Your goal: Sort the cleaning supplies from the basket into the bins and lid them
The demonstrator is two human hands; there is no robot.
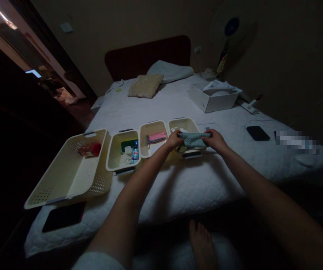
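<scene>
Teal dotted cloth (193, 140) stretches between the person's two hands, its long axis running sideways across the bed, directly above the near part of the rightmost cream bin (184, 124). Whether the cloth touches that bin cannot be made out from here. Both arms reach forward and angle inward toward it. The left hand (174, 140) is closed on the cloth's left end, and the right hand (215, 141) is closed on its right end, knuckles upward. Just left of that bin sits a second bin (153, 127) holding a pink pouch (157, 137). Farther left, a third bin (123, 150) holds a water bottle (135, 152), and beyond it lies a perforated cream basket (68, 168). Well behind the rightmost bin stands a white cardboard box (213, 99), and off to the bin's right lies a black phone (258, 133).
</scene>
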